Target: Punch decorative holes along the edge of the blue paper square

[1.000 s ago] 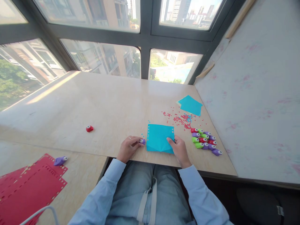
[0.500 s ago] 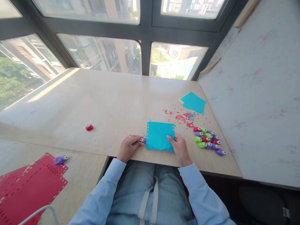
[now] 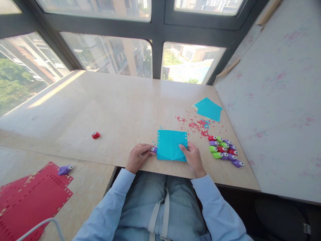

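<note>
My left hand (image 3: 139, 156) pinches a small purple craft punch (image 3: 153, 150) against the left edge of a blue sheet of paper (image 3: 170, 144). Small punched holes run down that edge, and a few more mark the upper right edge. On the right side, my right hand (image 3: 192, 157) grips the sheet, its thumb on top and the fingers underneath, mostly hidden. The sheet shows crease lines and lies at the table's front edge. A few tiny blue cut-outs lie just left of the paper.
Red and blue confetti (image 3: 199, 126) is scattered beyond the sheet, near more blue paper (image 3: 208, 108). Several coloured punches (image 3: 222, 149) cluster at right. A red punch (image 3: 95, 135) stands at left; a purple punch (image 3: 65, 169) rests on punched red sheets (image 3: 37, 204). A white cable (image 3: 40, 225) crosses the lower left.
The view has shifted slightly. Both hands, the purple punch and the blue sheet keep nearly the same positions.
</note>
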### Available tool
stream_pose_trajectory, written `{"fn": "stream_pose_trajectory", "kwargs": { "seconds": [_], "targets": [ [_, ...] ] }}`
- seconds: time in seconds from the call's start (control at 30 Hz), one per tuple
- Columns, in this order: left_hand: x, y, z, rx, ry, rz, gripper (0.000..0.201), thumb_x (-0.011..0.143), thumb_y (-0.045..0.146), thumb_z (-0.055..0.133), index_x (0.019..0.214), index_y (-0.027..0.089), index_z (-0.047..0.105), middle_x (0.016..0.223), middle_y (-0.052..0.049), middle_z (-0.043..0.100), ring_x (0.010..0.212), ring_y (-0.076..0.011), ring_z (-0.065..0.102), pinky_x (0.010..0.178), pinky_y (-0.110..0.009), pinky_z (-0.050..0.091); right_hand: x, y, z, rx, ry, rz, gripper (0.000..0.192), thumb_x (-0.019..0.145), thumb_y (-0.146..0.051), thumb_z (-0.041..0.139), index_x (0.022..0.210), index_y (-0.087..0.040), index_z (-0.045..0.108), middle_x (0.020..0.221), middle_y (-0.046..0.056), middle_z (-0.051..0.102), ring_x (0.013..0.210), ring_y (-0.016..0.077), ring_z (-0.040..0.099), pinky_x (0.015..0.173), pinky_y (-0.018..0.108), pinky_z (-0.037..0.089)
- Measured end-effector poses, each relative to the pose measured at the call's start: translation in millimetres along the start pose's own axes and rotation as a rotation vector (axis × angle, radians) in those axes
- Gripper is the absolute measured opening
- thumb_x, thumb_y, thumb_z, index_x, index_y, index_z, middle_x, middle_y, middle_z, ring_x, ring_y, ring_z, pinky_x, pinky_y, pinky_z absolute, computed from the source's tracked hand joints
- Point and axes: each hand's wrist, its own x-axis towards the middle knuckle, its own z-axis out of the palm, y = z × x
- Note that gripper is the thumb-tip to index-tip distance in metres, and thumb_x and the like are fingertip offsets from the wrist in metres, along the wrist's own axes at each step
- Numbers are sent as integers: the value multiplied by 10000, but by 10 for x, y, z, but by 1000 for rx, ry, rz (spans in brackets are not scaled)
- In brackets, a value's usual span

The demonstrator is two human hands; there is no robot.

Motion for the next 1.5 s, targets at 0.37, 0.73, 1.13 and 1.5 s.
{"fn": "stream_pose_trajectory", "kwargs": {
  "seconds": [0.37,0.73,1.13,1.5],
  "targets": [
    [10,6,12,-4,-9,8,218,839,380,687,1000,240,732,987,-60,711,923,-205,637,843,-341,506,9,-91,49,-169,5,-42,414,819,-556,587,847,-144,605,657,6,523,591,134,418,522,233,340],
    [31,12,52,103,-13,47,201,858,382,663,992,250,737,972,-57,688,873,-184,632,772,-312,509,46,-154,125,-184,-10,-38,406,783,-514,634,949,-143,620,807,47,628,694,175,531,636,275,433],
    [51,230,-132,-128,36,-307,354,825,500,656,929,164,690,809,-44,642,682,-136,569,615,-243,464,5,-284,208,-261,34,-38,333,729,-448,684,884,-166,600,762,39,627,661,184,528,639,299,440],
    [410,339,-392,-273,-563,-850,581,701,720,618,663,142,580,608,-54,625,502,-163,595,396,-212,419,-19,-292,233,-278,27,-19,390,765,-501,664,956,-167,604,819,48,639,694,199,553,667,323,458]
  ]
}}
